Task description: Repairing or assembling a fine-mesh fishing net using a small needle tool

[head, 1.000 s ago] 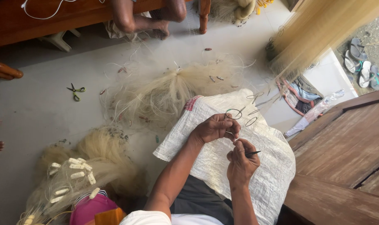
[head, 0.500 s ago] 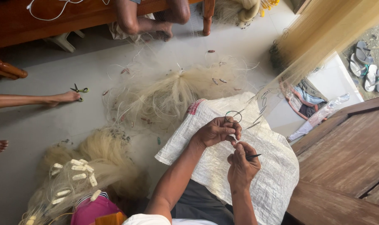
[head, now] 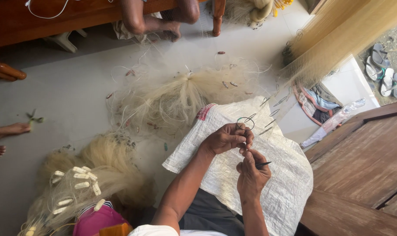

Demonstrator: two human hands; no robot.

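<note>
My left hand (head: 227, 139) pinches a thin dark line with small wire loops (head: 245, 122) rising from its fingertips, above a white woven sack (head: 277, 183) spread over my lap. Just below it, my right hand (head: 252, 175) grips a small dark pointed tool (head: 263, 164) and touches the same line. A fine pale fishing net (head: 338, 39) stretches from my hands up to the upper right. Both hands are close together, fingertips nearly touching.
A heap of pale net (head: 181, 96) lies on the grey floor ahead. Another net pile with white floats (head: 82, 181) sits at lower left. Another person's legs (head: 154, 17) rest by a wooden bench, and a hand (head: 10, 129) holds green scissors (head: 33, 117) at left. Wooden boards (head: 364, 170) and sandals (head: 384, 74) are on the right.
The other person's hand at left has pulled back toward the left edge with the green scissors. My hands stay together on the line with little shift.
</note>
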